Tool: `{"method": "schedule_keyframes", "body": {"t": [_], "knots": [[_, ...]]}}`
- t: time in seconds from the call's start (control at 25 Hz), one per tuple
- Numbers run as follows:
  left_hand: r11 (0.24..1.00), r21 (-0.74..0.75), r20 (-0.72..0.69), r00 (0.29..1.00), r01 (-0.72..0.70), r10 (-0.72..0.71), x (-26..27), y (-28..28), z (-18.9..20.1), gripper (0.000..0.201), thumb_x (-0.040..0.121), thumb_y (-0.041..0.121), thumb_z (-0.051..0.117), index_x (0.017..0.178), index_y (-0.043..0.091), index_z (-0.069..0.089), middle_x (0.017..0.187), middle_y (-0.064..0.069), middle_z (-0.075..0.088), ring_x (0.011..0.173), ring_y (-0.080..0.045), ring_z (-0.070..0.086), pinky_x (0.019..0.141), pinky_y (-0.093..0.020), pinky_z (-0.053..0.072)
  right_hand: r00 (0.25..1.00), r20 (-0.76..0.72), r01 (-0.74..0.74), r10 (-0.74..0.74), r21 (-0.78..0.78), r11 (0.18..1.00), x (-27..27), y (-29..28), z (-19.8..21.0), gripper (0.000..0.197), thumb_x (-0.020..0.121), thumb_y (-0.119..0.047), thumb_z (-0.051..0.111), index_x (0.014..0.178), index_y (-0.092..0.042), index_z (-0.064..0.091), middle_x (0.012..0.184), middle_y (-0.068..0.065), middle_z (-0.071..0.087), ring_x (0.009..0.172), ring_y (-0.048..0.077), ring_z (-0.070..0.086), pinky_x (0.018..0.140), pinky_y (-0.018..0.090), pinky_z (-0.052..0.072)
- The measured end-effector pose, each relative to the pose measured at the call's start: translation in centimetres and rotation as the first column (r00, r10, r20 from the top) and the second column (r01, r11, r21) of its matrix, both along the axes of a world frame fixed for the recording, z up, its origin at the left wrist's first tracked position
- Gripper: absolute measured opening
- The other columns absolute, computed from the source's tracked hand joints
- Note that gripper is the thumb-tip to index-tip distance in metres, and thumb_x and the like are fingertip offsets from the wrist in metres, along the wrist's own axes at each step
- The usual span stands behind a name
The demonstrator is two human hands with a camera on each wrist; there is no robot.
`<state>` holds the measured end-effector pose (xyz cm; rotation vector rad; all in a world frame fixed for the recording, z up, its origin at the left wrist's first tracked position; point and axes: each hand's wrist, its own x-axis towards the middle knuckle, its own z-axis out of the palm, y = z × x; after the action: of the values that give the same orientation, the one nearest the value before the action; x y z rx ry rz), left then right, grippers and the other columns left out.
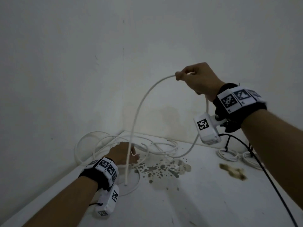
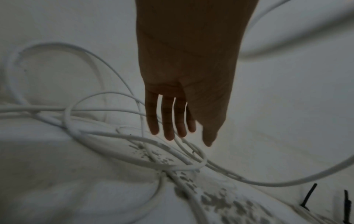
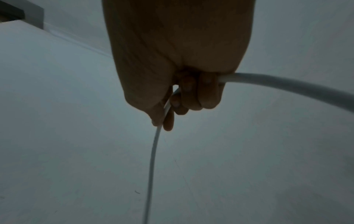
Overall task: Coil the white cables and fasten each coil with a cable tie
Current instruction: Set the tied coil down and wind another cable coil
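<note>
Fingers (image 3: 193, 97) of the right hand (image 1: 199, 78) curl round the white cable (image 1: 139, 105), thumb pinching it, holding it high at two o'clock so it arches down to a loose tangle (image 1: 124, 143) on the stained white table (image 1: 196, 194). Left hand (image 1: 123, 153), at eight o'clock, hangs over that tangle, fingers (image 2: 168, 119) straight, slightly spread, holding nothing. Black cable ties (image 2: 308, 197) lie at four o'clock of it.
</note>
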<state>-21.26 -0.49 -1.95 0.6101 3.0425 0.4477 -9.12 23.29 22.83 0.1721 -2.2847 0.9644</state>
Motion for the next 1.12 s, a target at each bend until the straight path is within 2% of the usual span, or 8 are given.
{"method": "schedule_keyframes", "body": {"t": [0.12,0.24,0.36,0.48,0.6,0.84,0.96,1.12], "knots": [[0.898,0.44,0.058,0.998,-0.008,-0.019,0.7,2.0,2.6,0.043,0.08,0.055,0.072,0.104,0.025,0.052,0.093,0.001,0.065,0.08,-0.015,0.066,0.065,-0.027,0.052,0.997,-0.073,0.029,-0.023,0.078,0.996,1.0,-0.1,2.1,0.028,0.091,-0.041,0.067,0.083,-0.015,0.076,0.034,-0.014,0.038,0.031,0.006,0.034,0.041,0.019,0.03],[0.491,0.821,0.392,0.913,-0.291,-0.114,1.5,3.4,6.2,0.045,0.1,0.042,0.05,0.123,0.004,0.057,0.097,-0.014,0.068,0.074,-0.024,0.066,0.06,-0.034,0.055,0.981,-0.175,0.129,-0.089,0.234,0.964,2.0,-0.3,5.0,0.025,0.09,-0.044,0.068,0.09,-0.02,0.077,0.064,-0.009,0.057,0.061,0.003,0.05,0.061,0.017,0.038],[0.141,0.874,0.477,0.771,-0.464,-0.422,2.6,2.4,9.0,0.069,0.101,0.059,0.028,0.126,0.005,0.062,0.104,-0.016,0.073,0.09,-0.029,0.071,0.072,-0.039,0.057,0.951,-0.272,0.237,-0.148,0.331,0.913,2.7,0.0,7.9,0.026,0.09,-0.045,0.068,0.096,-0.022,0.076,0.091,-0.002,0.059,0.086,0.009,0.054,0.075,0.018,0.04],[0.221,0.9,0.433,0.726,-0.375,-0.534,4.3,2.9,10.6,0.074,0.083,0.072,0.053,0.121,0.01,0.066,0.113,-0.013,0.07,0.102,-0.03,0.068,0.088,-0.047,0.055,0.934,-0.323,0.264,-0.15,0.344,0.901,2.3,0.1,9.2,0.024,0.089,-0.047,0.068,0.097,-0.025,0.075,0.095,-0.003,0.059,0.089,0.011,0.058,0.077,0.022,0.045],[0.408,0.875,0.442,0.773,-0.26,-0.455,5.6,4.9,10.5,0.08,0.067,0.049,0.085,0.132,0.011,0.057,0.123,-0.009,0.055,0.107,-0.025,0.061,0.089,-0.045,0.056,0.92,-0.374,0.245,-0.113,0.326,0.913,2.1,-0.7,9.0,0.025,0.09,-0.049,0.066,0.095,-0.026,0.076,0.096,-0.003,0.063,0.092,0.014,0.062,0.077,0.019,0.047],[0.271,0.906,0.353,0.934,-0.325,-0.06,3.8,5.7,10.5,0.081,0.082,0.053,0.069,0.146,0.021,0.03,0.137,-0.011,0.048,0.118,-0.024,0.053,0.092,-0.04,0.054,1.0,0.023,-0.017,0.005,0.558,0.83,4.1,-2.5,5.1,0.028,0.093,-0.047,0.063,0.099,-0.023,0.077,0.055,-0.027,0.047,0.056,-0.008,0.05,0.051,0.004,0.03],[0.19,0.894,0.433,0.891,-0.405,-0.139,3.2,4.5,11.1,0.057,0.095,0.064,0.034,0.106,0.014,0.059,0.085,-0.003,0.064,0.083,-0.021,0.062,0.089,-0.046,0.053,0.991,0.103,-0.124,0.083,0.512,0.85,3.8,-2.5,2.9,0.021,0.089,-0.043,0.069,0.098,-0.024,0.073,0.05,-0.024,0.051,0.049,-0.009,0.048,0.048,0.007,0.034],[0.054,0.892,0.45,0.893,-0.449,0.005,1.8,0.2,12.1,0.056,0.096,0.066,0.03,0.068,0.019,0.043,0.05,0.003,0.03,0.044,-0.014,0.026,0.047,-0.024,0.033,0.914,0.367,-0.11,-0.173,0.633,0.766,1.6,1.2,-2.5,0.015,0.085,-0.016,0.073,0.099,-0.021,0.07,0.084,0.001,0.063,0.068,0.016,0.063,0.063,0.027,0.052]]}}
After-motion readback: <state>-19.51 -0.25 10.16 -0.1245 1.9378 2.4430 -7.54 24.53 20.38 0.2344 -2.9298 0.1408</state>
